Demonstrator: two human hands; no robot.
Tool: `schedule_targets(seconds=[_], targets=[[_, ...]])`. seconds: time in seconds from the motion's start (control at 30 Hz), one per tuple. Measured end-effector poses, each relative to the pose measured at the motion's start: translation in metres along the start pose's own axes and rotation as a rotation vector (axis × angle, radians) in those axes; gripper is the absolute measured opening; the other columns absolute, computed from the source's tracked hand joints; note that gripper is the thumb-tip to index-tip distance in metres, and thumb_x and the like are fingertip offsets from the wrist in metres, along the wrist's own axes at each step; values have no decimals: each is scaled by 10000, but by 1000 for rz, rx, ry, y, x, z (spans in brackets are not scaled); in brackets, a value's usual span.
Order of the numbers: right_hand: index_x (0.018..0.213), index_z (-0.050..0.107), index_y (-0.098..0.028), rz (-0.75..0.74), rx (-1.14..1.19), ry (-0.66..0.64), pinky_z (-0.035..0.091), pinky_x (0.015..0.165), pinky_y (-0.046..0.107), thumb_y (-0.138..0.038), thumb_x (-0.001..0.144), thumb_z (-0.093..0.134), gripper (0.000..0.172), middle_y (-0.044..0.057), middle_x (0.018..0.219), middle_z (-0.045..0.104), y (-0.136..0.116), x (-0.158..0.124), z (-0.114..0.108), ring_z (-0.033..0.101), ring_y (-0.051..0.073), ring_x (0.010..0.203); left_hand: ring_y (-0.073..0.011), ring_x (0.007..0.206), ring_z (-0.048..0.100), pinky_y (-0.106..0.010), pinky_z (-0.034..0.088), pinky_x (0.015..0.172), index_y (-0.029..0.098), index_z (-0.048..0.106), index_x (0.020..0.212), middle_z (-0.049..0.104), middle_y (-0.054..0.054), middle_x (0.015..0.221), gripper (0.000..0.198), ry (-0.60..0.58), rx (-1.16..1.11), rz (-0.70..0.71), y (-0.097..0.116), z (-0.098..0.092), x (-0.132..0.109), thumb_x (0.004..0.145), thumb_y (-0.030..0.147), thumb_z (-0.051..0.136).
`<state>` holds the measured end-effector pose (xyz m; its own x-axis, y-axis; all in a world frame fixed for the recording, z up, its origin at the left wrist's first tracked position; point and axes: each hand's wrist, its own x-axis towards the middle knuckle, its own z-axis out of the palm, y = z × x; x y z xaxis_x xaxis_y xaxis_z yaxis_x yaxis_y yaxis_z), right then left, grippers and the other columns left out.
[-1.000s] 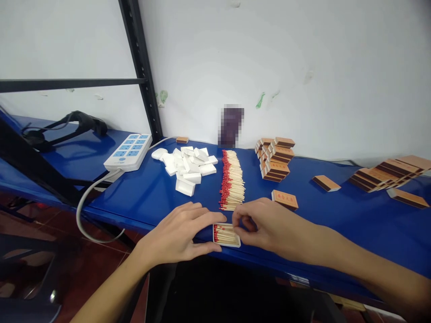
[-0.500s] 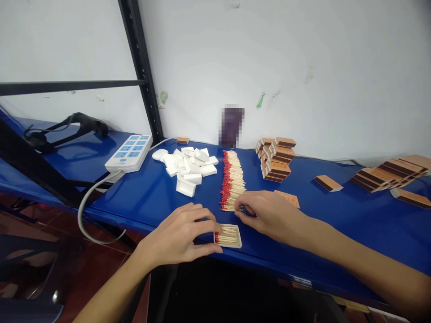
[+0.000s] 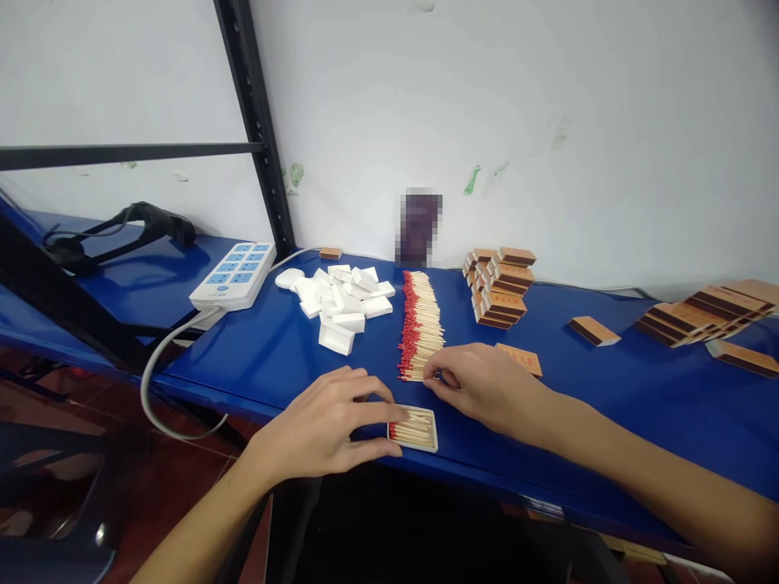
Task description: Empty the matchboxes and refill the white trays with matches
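Note:
A white tray of red-tipped matches lies near the front edge of the blue table. My left hand is at its left side, a fingertip over the matches and the thumb by the near edge, fingers apart. Behind the tray, a long row of matches runs toward the wall with red heads to the left. My right hand is at the near end of this row, thumb and index finger pinched at the match ends. Whatever lies between those fingertips is too small to make out.
White empty trays are heaped left of the row, beside a power strip. Stacked matchboxes stand behind my right hand. More matchboxes lie at the right. A black rack post rises at the left.
The thumb and index finger of my right hand have drawn closer together at the match ends. My left hand has barely moved at the tray.

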<state>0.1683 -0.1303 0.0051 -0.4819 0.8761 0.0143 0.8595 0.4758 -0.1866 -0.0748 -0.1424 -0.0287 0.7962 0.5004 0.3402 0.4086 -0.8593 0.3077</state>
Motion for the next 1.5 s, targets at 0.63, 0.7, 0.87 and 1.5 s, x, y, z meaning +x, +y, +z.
schedule_targets(seconds=[0.63, 0.7, 0.87, 1.5], targets=[[813, 598, -213, 17, 53, -88, 296, 577, 259, -209, 884, 525, 101, -4, 731, 598, -2, -7, -3, 513, 140, 643, -172, 909, 605, -320, 446, 854, 235, 666, 1107, 665, -25, 1031, 303, 40, -9, -22, -1, 2, -1, 886, 441, 650], [815, 578, -211, 8, 68, -109, 309, 585, 257, -210, 879, 523, 85, -2, 747, 602, 0, -8, -3, 523, 145, 667, -172, 908, 607, -323, 443, 858, 234, 660, 1106, 668, -23, 1034, 299, 41, -14, -19, -1, 2, 0, 887, 437, 650], [805, 553, -207, 4, 93, -131, 326, 593, 259, -203, 862, 514, 69, 3, 762, 608, 6, -12, -3, 530, 154, 697, -170, 931, 613, -337, 427, 917, 249, 622, 1154, 665, -10, 1050, 326, 22, -20, -37, 0, 1, 0, 892, 442, 643], [757, 604, -205, -83, 268, -108, 337, 521, 230, -211, 824, 579, 72, -40, 653, 613, -26, -17, -5, 517, 107, 591, -161, 871, 586, -298, 432, 798, 277, 667, 1160, 642, -32, 1031, 291, 3, 1, 11, -1, -3, 2, 926, 432, 591]])
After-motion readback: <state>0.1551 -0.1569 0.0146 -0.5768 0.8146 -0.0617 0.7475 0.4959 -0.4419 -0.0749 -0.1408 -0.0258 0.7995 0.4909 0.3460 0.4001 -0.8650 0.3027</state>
